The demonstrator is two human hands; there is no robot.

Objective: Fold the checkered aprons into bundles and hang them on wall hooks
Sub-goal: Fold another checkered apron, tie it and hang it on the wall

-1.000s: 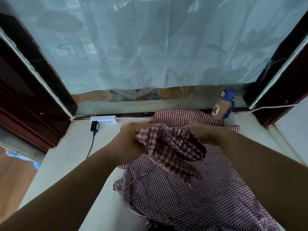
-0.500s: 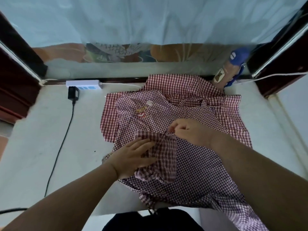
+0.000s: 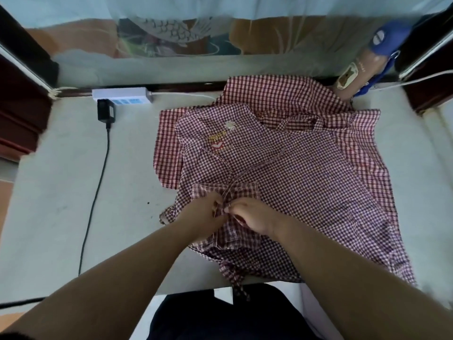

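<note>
Pinching a thin checkered strap (image 3: 241, 179) between them, both hands work at the near part of the aprons (image 3: 289, 173), which lie spread in red-and-white check across the pale desk (image 3: 54, 192). The left hand (image 3: 204, 217) has its grip closed on the strap and a bunched fold of cloth just below a small squared flap (image 3: 224, 192); the right hand (image 3: 253, 217) touches it fingertip to fingertip, its grip also clenched on the strap. From the pinch the strap runs up and to the right over the fabric. More than one layer of apron shows: a darker-checked piece lies on top, with a redder one sticking out beneath it at the left and far edges. A corner hangs over the near edge of the desk, in front of the person's dark clothing. On the top apron's bib sits an embroidered patch (image 3: 220, 139) with a white daisy, yellow lettering too blurred to read and a red-and-white mark under it. At the far left of the desk a white power strip (image 3: 122, 95) with blue sockets carries a black adapter (image 3: 106, 110), whose cable (image 3: 96, 190) trails toward the near edge. At the far right a tan bottle (image 3: 355, 74) with a blue cap leans against the window ledge, touching the aprons' far edge; its label cannot be read.
</note>
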